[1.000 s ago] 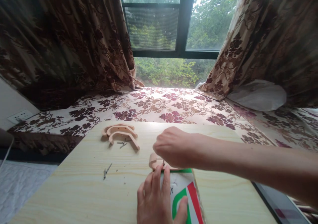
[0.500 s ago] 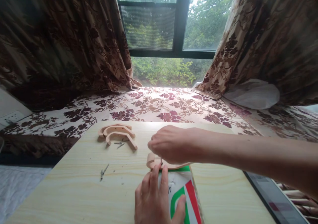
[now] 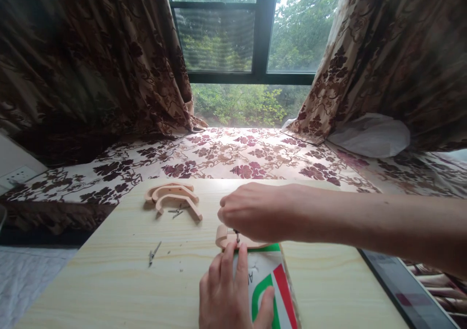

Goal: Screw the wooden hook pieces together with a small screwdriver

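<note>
Nearest, laid over a flat package (image 3: pixel 284 290) printed white, green and red, the left hand (image 3: pixel 226 290), fingers parted, thumb on the print, two fingertips touching the near side of a curved wooden piece (image 3: pixel 222 235). Off to the right, a flat, glassy, dark-rimmed screen (image 3: pixel 404 285). Back at the package's far edge, the wood itself: smooth, pale, curled over at the left end; cannot tell whether resting on the package or against it. Likely to skid or rock if steadied only by two fingertips. Just beside them, upright against the wood, a thin dark metal shaft (image 3: pixel 238 238), perhaps a screw; liable to lean, or split the grain, if pushed askew. Above, the right hand (image 3: pixel 251 212), curled into a fist, knuckles up; cannot tell the thing pinched beneath, nor how tightly. Could slip and jab a neighbouring fingertip if bearing down too hard. To the left, on the pale, wood-grained table (image 3: pixel 109 285), slim loose screws (image 3: pixel 153 256), easily scattered by a stray sleeve or wrist; farther, more curved wooden pieces (image 3: pixel 178 191), bent like hooks, close together, near further metal bits (image 3: pixel 177 212). Beyond, plum-and-brown floral cloth (image 3: pixel 233 149), a filmy whitish bag (image 3: pixel 372 137), heavy pleated curtains (image 3: pixel 146 76), and a dark-framed window (image 3: pixel 260 37) with blurred leaves behind.
</note>
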`<action>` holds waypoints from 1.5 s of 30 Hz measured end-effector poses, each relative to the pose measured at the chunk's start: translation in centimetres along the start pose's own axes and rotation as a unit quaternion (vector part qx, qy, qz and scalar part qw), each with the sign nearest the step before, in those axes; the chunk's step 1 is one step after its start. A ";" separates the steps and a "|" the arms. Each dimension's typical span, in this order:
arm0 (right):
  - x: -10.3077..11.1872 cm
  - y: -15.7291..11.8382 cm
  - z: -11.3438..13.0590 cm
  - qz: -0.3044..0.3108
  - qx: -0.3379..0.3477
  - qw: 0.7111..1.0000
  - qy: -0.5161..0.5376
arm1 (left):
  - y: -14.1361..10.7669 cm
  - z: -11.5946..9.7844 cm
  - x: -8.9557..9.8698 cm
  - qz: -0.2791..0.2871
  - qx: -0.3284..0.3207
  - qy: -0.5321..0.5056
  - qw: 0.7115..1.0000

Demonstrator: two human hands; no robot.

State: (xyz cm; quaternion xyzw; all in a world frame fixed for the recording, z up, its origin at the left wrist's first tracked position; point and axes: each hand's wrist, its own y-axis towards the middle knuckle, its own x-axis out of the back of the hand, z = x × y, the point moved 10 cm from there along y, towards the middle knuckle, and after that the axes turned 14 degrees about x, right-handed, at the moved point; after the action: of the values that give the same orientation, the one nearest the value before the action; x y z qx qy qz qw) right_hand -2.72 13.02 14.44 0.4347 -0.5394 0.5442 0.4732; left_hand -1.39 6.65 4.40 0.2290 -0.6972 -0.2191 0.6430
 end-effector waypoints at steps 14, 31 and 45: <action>-0.2 2.0 -1.4 0.033 -0.137 0.990 -0.028 | -0.1 0.0 0.1 0.004 -0.004 -0.009 1.000; -0.8 -0.7 -1.4 0.046 -0.154 0.987 -0.001 | 0.2 0.1 0.2 0.036 0.017 -0.014 0.999; -0.8 -0.4 -1.1 -0.003 -0.093 0.996 -0.016 | 0.0 -0.1 0.1 0.021 0.003 0.001 1.000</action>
State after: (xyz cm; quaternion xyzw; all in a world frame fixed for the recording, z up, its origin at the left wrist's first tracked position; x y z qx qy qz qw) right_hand -2.14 14.07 13.69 0.3992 -0.5939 0.4831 0.5044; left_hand -1.29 6.59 4.52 0.2160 -0.7022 -0.2029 0.6474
